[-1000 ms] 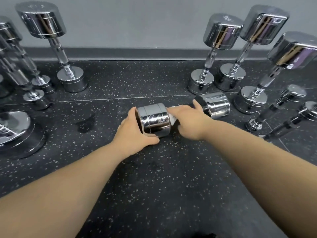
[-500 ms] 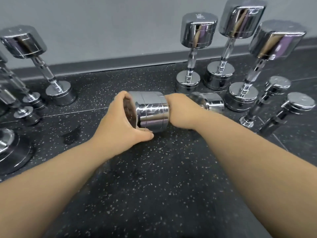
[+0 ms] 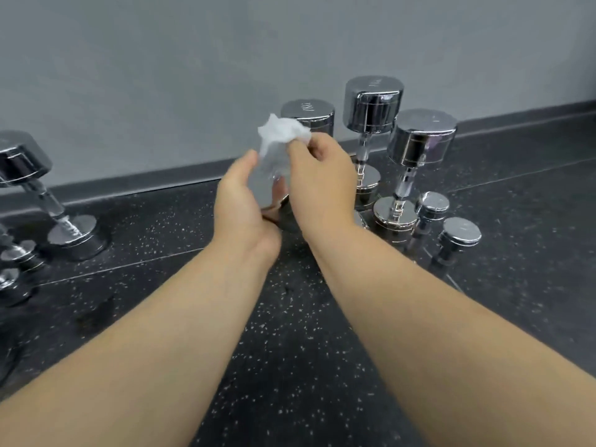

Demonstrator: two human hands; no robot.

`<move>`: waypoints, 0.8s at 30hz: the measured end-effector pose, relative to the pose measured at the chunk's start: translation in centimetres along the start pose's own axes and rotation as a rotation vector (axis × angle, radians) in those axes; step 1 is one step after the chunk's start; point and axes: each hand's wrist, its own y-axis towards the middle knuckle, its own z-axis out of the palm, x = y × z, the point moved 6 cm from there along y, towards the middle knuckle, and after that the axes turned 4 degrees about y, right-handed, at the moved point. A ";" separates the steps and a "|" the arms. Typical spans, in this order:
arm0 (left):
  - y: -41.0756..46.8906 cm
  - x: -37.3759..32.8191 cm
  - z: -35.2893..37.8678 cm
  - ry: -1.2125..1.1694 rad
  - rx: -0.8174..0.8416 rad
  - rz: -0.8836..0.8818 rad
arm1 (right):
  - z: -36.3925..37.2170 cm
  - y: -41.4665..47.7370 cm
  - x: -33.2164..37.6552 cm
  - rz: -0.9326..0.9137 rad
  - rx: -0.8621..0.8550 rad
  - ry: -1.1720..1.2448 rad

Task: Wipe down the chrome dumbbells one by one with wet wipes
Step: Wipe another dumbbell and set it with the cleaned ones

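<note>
Chrome blurs between my hands: the dumbbell (image 3: 278, 191) I'm cleaning is up on end over the speckled floor (image 3: 290, 350), tipped that way, I'd judge, so the wipe can reach its top. My left hand (image 3: 242, 201) curls round its side to steady it, fingers hidden behind the metal. My right hand (image 3: 319, 179) pinches the crumpled white wet wipe (image 3: 282, 132) just above it. Both forearms reach forward, wrists close together. Beside my right hand the other dumbbells (image 3: 419, 140) stand upright along the wall (image 3: 161, 75).
</note>
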 end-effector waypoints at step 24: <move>-8.9 0.4 -7.4 0.143 -0.148 -0.299 | 0.3 -9.7 1.5 -0.039 0.112 -0.214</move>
